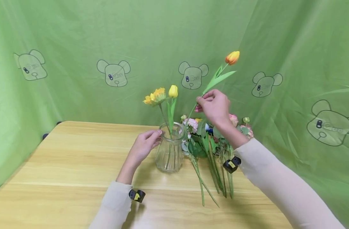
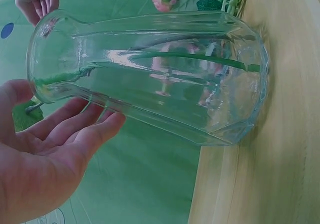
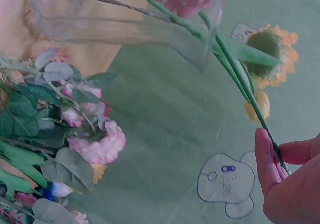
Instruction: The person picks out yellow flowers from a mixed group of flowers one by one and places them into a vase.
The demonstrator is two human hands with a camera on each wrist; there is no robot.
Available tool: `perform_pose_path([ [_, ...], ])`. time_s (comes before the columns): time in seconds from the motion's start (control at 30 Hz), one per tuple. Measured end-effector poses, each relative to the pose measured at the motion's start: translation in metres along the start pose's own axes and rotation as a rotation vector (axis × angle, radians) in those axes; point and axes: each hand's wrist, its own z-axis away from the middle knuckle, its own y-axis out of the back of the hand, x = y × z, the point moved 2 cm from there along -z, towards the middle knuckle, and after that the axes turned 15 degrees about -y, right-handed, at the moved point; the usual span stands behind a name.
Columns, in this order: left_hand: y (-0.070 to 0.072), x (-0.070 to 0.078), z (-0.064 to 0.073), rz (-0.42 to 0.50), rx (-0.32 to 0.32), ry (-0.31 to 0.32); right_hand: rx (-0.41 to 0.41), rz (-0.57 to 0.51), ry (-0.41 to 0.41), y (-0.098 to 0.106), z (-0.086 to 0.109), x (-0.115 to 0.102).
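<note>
On the table stands a ribbed clear glass vase [image 1: 168,163]. My left hand [image 1: 144,143] holds it by the neck, with the thumb at the rim and the fingers along the near side of the glass [image 2: 165,119]. A yellow sunflower [image 1: 155,97] and a yellow tulip [image 1: 173,91] stand in it, their stems showing through the wall. Above and to the right, my right hand [image 1: 215,106] pinches the green stem of an orange tulip [image 1: 232,58] between thumb and fingers. This stem slants down toward the vase mouth, bloom up and to the right.
Right of the vase lies a pile of artificial flowers [image 1: 201,148], with pink blooms [image 3: 102,144], leaves and long stems pointing toward me. The wooden table [image 1: 85,165] ends at a green curtain [image 1: 151,38] printed with bear heads. Each sleeve carries a black wrist device [image 1: 232,164].
</note>
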Motion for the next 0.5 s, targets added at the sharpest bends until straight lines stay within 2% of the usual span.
perform_pose_path([
  [0.3,0.0,-0.002,-0.001,0.011,-0.013,-0.004,-0.048,0.083,0.037,-0.024,0.01,0.015],
  [0.5,0.001,-0.002,-0.001,0.009,-0.013,-0.01,-0.091,0.066,0.022,-0.037,0.015,0.019],
])
